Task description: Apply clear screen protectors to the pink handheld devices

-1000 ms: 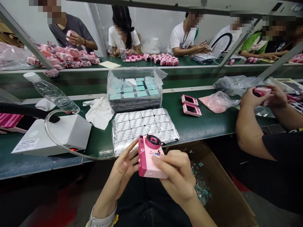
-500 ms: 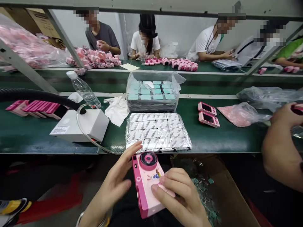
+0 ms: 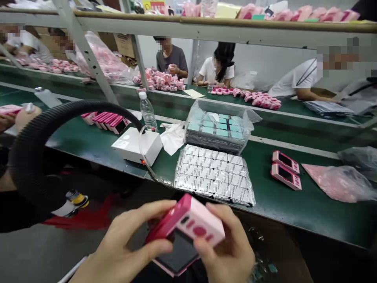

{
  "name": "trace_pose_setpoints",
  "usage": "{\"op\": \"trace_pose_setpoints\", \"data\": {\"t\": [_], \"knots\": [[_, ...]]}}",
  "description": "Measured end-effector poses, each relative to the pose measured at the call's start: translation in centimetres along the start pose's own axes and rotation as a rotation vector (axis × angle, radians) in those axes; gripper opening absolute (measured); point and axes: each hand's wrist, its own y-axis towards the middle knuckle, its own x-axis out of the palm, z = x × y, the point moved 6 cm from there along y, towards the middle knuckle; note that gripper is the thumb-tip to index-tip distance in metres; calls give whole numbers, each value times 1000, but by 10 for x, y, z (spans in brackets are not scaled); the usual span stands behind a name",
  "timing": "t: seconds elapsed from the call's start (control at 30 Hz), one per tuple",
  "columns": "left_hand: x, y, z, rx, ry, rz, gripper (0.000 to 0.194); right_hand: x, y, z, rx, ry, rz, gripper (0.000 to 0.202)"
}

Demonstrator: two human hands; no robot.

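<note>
Between both hands I hold a pink toy camera (image 3: 203, 220), tilted, its dark screen and button side facing me. My left hand (image 3: 132, 232) grips the darker pink edge, thumb near the screen. On the opposite end, my right hand (image 3: 226, 239) has its thumb by the buttons and its fingers behind the light pink body. The lens side is hidden. Just beyond, at the bench edge, lies a plastic-wrapped sheet of white printed rectangles (image 3: 213, 171). Behind it stands a clear bag of teal-topped pieces (image 3: 218, 125).
Left of the sheet are a white box (image 3: 138, 145) with a black hose (image 3: 73, 108), a water bottle (image 3: 147, 112) and crumpled tissue (image 3: 172, 137). Two pink cameras (image 3: 285, 169) and a plastic bag (image 3: 338, 181) lie right. Several people sit across; a co-worker's hand (image 3: 28, 116) shows at left.
The camera has been turned from its lens side to its screen side. My left hand, open beside it before, now grips it too. My view has swung left.
</note>
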Motion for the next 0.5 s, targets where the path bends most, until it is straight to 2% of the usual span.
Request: {"op": "trace_pose_setpoints", "data": {"t": [0.1,0.17,0.27,0.4,0.5], "knots": [[1,18,5,-162,-129,-30,33,20,-3,26,420,185,-82,39],[2,26,9,-210,-180,-87,33,26,-11,30,556,275,-145,47],[0,28,15,-278,-196,-172,35,25,-20,25,659,349,-174,49],[-1,25,20,-420,-226,-281,29,19,-26,17,749,424,-124,51],[-1,27,29,-417,-261,-301,27,20,-27,11,778,476,-116,51]]}}
